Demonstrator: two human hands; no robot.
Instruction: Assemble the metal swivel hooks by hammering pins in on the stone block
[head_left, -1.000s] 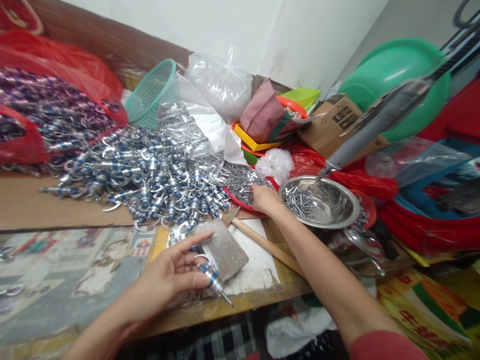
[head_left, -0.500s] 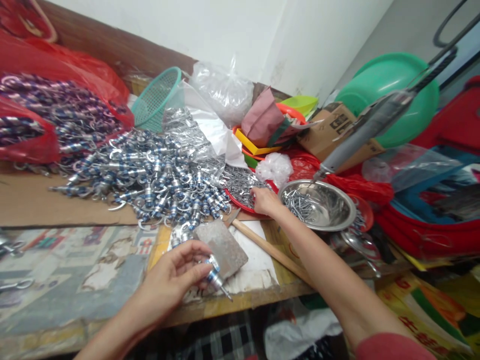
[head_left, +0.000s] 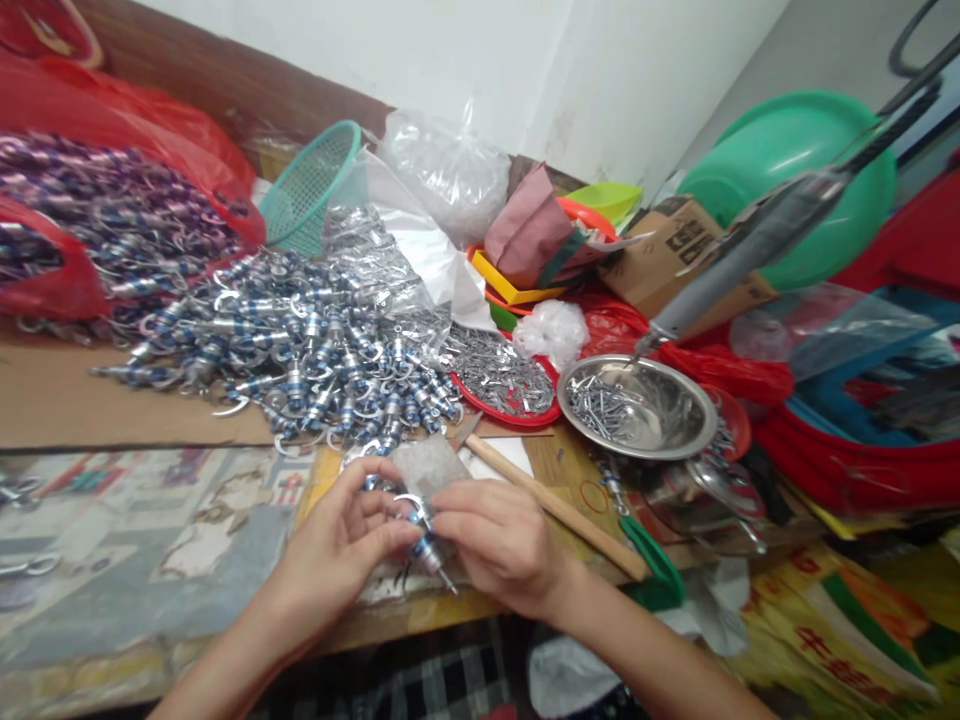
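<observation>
My left hand pinches a silver metal fitting with blue bands, a curved hook and a thin tip, held over the front edge of the bench. Fingers closed together, my right hand meets the hook end of this fitting; anything small in its fingertips is hidden. Just behind both hands lies a grey block, partly covered by them. A hammer with a wooden handle rests to the right of the block. Beyond it, a red tray holds many small metal pins.
A large heap of similar hooked fittings spreads at the left on cardboard. A steel bowl with pins stands at the right, under a hanging grey power driver. Behind are a teal basket and a green basin.
My right hand has left the pins in the red tray and come toward me to the fitting. My left hand still holds the fitting in nearly the same place.
</observation>
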